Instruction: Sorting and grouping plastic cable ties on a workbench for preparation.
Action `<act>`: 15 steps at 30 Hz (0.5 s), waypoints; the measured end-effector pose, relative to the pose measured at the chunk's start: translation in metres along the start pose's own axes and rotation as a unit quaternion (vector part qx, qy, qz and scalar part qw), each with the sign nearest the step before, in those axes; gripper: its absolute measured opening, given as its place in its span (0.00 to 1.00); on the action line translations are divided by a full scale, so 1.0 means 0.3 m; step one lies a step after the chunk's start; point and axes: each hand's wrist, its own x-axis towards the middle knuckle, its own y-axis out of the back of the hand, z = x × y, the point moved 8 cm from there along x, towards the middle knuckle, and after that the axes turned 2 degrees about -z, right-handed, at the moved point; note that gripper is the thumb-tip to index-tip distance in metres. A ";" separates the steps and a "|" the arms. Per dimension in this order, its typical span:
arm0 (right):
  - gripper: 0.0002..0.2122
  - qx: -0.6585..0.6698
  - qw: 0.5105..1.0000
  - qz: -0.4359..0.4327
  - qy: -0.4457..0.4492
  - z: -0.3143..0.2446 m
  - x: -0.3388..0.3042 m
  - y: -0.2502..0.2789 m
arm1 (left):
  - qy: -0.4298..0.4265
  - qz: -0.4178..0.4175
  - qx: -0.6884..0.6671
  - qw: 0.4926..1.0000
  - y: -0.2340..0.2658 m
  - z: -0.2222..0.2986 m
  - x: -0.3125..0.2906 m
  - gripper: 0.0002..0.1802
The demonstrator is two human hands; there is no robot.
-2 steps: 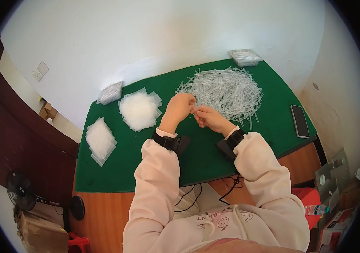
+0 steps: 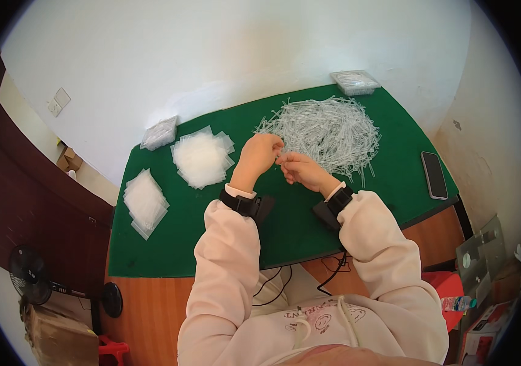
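Observation:
Both hands meet at the near left edge of a wide heap of thin, clear plastic sticks (image 2: 333, 134) on the green-covered table (image 2: 291, 226). My left hand (image 2: 261, 154) has its fingers bent and drawn together, their tips close to the heap. Just to its right, my right hand (image 2: 302, 169) is closed, thumb and forefinger pinched beside the left fingertips. Something small and pale seems to sit between the two hands, too small to make out. Left of them lie a fanned pile of clear plastic bags (image 2: 201, 158) and a smaller stack of similar bags (image 2: 146, 204).
Clear plastic boxes of thin pieces stand along the wall, one at the left (image 2: 160, 134) and one at the right (image 2: 355, 83). A phone (image 2: 434, 175) lies near the right edge. Black cables (image 2: 327, 288) hang below the table's front edge. A black fan (image 2: 30, 276) stands at the left.

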 end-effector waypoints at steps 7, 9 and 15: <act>0.04 -0.039 0.997 0.065 0.003 0.016 0.005 0.022 | 0.044 0.045 0.070 0.996 -0.033 -0.100 0.007 0.07; 0.05 -0.072 0.996 0.048 0.015 0.020 0.016 0.008 | 0.082 -0.018 0.116 0.990 -0.089 -0.175 0.000 0.09; 0.06 -0.122 0.990 0.066 0.034 0.003 0.007 0.022 | 0.130 -0.047 0.117 0.984 -0.161 -0.204 -0.002 0.10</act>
